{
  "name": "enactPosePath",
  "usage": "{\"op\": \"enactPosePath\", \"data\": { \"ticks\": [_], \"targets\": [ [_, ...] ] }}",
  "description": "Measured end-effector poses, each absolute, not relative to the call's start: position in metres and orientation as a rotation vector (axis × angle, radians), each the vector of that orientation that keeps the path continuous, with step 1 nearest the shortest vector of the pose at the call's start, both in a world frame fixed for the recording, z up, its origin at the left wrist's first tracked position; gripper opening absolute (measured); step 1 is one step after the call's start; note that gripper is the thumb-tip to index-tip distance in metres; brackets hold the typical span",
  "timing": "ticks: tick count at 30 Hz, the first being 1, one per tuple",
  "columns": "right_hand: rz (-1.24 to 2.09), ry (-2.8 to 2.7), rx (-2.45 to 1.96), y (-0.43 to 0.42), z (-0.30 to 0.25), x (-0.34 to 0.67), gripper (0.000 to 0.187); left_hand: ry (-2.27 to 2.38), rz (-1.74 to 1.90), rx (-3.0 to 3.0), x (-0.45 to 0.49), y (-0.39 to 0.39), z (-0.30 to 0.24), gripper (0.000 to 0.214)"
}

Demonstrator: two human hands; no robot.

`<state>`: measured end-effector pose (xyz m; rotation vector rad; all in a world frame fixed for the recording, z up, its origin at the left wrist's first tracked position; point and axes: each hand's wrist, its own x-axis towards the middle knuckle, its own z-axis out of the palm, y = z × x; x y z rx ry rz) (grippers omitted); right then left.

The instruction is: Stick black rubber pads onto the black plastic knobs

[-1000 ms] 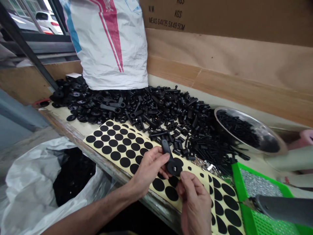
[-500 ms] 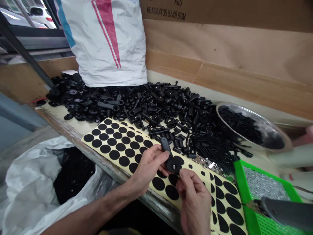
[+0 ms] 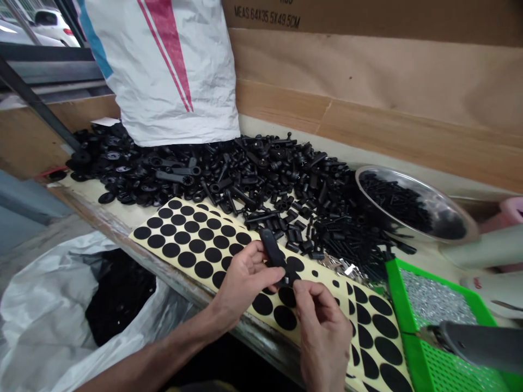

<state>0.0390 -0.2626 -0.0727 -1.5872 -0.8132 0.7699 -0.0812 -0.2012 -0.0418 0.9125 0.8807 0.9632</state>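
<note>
My left hand (image 3: pixel 241 283) is closed around a black plastic arm (image 3: pixel 272 247), thumb on top near its lower, round end. A small shiny metal bit shows at that end. My right hand (image 3: pixel 324 326) is closed in a pinch, thumb and forefinger at the round end's right edge; the fingers hide what lies between them. Beneath both hands are cream backing sheets (image 3: pixel 190 231) with rows of round black stickers. Further stickers, larger and partly overlapped, lie on sheets (image 3: pixel 378 332) to the right.
Black plastic parts (image 3: pixel 229 169) are heaped along the back, below a white sack (image 3: pixel 175 71). A metal bowl (image 3: pixel 457 215) of black screws leans at right. Nearer stand a green tray (image 3: pixel 402 294) of small silvery pieces and a dark tool (image 3: pixel 474 343). A white bag (image 3: pixel 36 310) hangs lower left.
The plastic arm has tilted, so its round end shows less of its face. My right fingertips have shifted slightly left with it. The whole view has moved a little.
</note>
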Motion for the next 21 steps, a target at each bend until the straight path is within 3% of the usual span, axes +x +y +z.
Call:
{"op": "enactPosePath", "data": {
  "ticks": [6,10,13,17,21],
  "targets": [
    [0.074,-1.355,-1.846,-0.264,-0.062,0.032,0.029,0.89,1.046,0.972,-0.081,-0.208,-0.05,0.025],
    [-0.029,-1.5,-2.037,-0.262,-0.065,0.046,0.047,0.923,1.077,0.967,-0.084,-0.212,-0.051,0.027],
    [0.288,-1.386,-1.921,-0.261,-0.067,0.06,0.054,0.912,1.062,0.938,-0.087,-0.213,-0.048,0.03],
    [0.914,-1.07,-1.566,-0.262,-0.06,0.057,0.042,0.855,0.987,0.926,-0.091,-0.216,-0.044,0.024],
    [0.985,-1.005,-1.443,-0.263,-0.055,0.035,0.031,0.828,0.97,0.946,-0.093,-0.221,-0.042,0.023]
  ]
}}
